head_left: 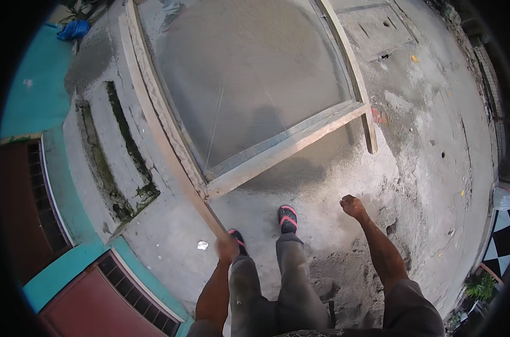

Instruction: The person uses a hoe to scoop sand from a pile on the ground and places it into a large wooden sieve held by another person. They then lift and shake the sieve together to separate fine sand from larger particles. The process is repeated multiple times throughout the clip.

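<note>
A large wooden frame (300,130) spans the upper middle, with fine see-through mesh (249,67) stretched inside it. Its two side rails stick out past the near crossbar like handles. My left hand (227,248) is closed around the near end of the left rail, slightly blurred, by my left foot. The right rail's end (372,147) is free. Away from the frame, my right hand (353,206) hangs over the ground with its fingers curled in, and no object shows in it. A shadow lies on the ground beneath the near crossbar.
Loose grey sand (345,269) lies right of my legs on rough concrete. At left are mossy concrete channels (123,135), a teal wall (38,84) and reddish doors (92,309). A blue plastic bag (73,30) lies far left; checkered tiles (502,241) edge the right.
</note>
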Tool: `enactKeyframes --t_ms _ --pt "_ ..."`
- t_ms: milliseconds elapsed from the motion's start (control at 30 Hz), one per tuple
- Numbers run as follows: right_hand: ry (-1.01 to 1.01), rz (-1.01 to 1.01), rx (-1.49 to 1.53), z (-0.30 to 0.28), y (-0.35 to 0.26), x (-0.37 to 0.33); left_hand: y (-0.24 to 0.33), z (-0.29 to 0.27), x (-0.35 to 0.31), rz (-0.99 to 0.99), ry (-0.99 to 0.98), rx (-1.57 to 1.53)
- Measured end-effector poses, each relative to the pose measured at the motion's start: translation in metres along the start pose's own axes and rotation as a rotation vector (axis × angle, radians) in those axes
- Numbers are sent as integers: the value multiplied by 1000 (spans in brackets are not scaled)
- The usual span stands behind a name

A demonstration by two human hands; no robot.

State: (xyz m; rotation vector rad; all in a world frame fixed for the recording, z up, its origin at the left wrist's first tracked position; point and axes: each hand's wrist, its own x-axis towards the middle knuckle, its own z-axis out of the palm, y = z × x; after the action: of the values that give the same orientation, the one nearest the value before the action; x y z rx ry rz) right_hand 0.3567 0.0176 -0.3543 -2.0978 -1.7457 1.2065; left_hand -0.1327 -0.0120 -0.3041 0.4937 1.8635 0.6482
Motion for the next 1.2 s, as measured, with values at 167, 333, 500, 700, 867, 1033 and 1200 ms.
enactKeyframes --t_ms 167,333,500,700,867,1033,1200 --pt "-578 443 116 72 -72 -158 -46 91 -30 -159 -11 186" --pt "-551 437 349 90 -81 -282 -56 150 -45 -325 -205 -108" --pt "-27 886 889 52 -153 -324 -29 108 2 -518 -602 153" --pt "172 763 1021 98 -237 -393 70 -29 17 -158 -654 294" --pt "164 819 453 148 -303 -423 145 -174 26 -14 -583 511" --pt "321 803 548 114 -354 -452 170 -320 35 -90 -492 615" --pt "712 875 481 45 -377 -513 145 -366 14 -419 -391 645"
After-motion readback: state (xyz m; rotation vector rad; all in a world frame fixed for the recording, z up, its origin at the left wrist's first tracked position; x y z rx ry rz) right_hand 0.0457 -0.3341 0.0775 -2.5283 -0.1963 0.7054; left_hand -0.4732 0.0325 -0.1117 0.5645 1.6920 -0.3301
